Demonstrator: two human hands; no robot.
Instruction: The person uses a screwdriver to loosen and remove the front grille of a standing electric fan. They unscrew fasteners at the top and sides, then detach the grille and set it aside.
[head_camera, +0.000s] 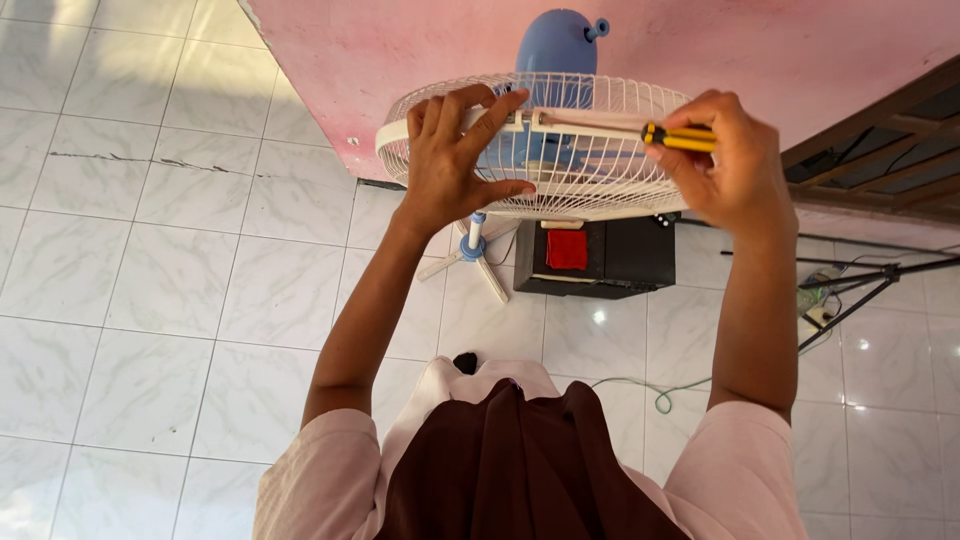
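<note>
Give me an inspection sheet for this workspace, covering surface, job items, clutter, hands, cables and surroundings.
Surface: white marble-pattern tiled floor, one crack line.
Job's things: white wire-grille standing fan with blue motor housing; yellow-and-black-handled screwdriver, tip at the grille rim.
Clutter: black box with red square behind the fan base.
Hands: left hand grips the grille rim; right hand holds the screwdriver.
Cables: green cable on the floor.
Surroundings: pink wall; black tripod legs.

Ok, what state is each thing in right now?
Fan: upright on its stand.
Grille: on the fan, gripped at its rim.
Screwdriver: level, tip at the grille rim.
Left hand: holding the grille rim.
Right hand: closed on the screwdriver handle.
Black box: on the floor, behind the fan.
</note>
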